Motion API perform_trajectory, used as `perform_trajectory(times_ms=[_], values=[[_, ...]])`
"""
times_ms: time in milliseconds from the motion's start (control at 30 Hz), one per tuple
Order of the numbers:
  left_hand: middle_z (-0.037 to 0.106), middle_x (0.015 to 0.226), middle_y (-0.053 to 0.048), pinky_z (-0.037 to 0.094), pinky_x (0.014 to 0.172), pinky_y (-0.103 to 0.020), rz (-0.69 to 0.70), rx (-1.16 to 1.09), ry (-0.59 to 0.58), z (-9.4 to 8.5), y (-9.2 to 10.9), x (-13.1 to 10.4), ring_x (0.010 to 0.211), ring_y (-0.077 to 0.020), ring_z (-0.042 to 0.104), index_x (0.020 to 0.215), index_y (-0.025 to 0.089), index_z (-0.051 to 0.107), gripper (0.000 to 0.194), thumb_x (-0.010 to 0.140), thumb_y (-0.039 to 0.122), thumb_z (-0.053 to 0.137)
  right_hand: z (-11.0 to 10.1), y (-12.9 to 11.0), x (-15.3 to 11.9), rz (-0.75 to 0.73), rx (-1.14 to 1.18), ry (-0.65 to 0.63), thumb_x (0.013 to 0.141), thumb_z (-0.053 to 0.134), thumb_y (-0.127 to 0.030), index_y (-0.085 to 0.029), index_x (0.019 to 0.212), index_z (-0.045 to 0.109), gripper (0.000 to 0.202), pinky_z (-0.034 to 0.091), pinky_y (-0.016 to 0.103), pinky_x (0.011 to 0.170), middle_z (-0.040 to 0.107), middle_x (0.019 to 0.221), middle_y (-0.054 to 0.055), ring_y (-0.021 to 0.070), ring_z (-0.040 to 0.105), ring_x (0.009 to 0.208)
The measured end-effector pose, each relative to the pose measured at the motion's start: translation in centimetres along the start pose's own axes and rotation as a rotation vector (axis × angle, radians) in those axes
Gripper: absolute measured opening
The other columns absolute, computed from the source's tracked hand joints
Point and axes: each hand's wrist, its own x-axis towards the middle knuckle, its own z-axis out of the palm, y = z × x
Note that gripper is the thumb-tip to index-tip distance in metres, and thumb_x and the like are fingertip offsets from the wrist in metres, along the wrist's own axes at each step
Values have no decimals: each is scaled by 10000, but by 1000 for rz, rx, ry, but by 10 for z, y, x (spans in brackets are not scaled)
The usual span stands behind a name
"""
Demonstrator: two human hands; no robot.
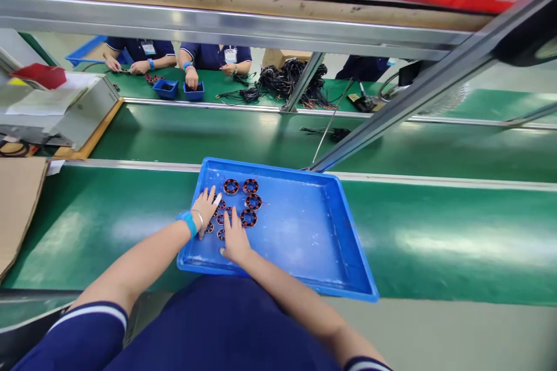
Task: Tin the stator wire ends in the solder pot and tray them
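A shallow blue tray (pixel 296 226) lies before me on the green bench. At its left side are several ring-shaped motor stators with dark cores and copper-red windings. Larger ones, such as this stator (pixel 248 218), form an uneven column. Smaller ones, like this stator (pixel 209 228), sit close around my fingers. My left hand (pixel 204 210), with a blue wristband, rests over the small stators at the left wall, fingers stretched out. Beside it, my right hand (pixel 236 239) has its fingers extended over the neighbouring small stators. My hands partly hide these parts; firm contact is hard to make out.
Cardboard (pixel 20 203) lies at the left. A metal post (pixel 391 110) slants up behind the tray under a shelf rail (pixel 226 26). Across the belt (pixel 209 133), co-workers handle parts near small blue bins (pixel 166 90) and a black cable heap (pixel 291 81).
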Motion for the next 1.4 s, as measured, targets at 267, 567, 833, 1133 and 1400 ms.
perform_trajectory(times_ms=[267,567,833,1133,1400], values=[[425,1364,-245,434,964,-472,16,6,-46,-6,1,-6,1190,-388,483,1429,98,336,1040,506,151,812,-6,21,15,-40,-32,-20,765,698,-257,-195,1474,316,808,475,409,991,129,1581,128,309,405,1318],[302,1466,-242,434,960,-528,-120,-163,61,29,38,-45,1275,-408,372,1455,99,249,1076,550,380,758,-5,24,1,-84,-51,-15,749,708,-313,-199,1518,190,934,462,408,997,185,1531,161,335,392,1313],[356,1391,-190,414,1006,-436,-189,-277,181,47,45,-62,1227,-339,412,1400,126,347,917,609,432,697,-17,22,15,-96,-131,-125,632,772,-242,-261,1465,271,972,525,370,844,297,1424,161,265,641,995],[377,1286,-170,451,950,-439,-278,-349,225,52,54,-68,1170,-349,413,1296,164,453,869,530,442,756,-16,20,10,-99,-148,-153,671,713,-185,-270,1398,341,822,507,356,840,303,1378,141,279,620,1045],[315,1383,-184,487,886,-461,-286,-327,214,56,59,-65,1229,-377,367,1302,199,459,788,605,465,713,-6,23,8,-42,-103,-97,775,600,-177,-302,1342,419,608,495,353,826,323,1336,121,247,640,990]])
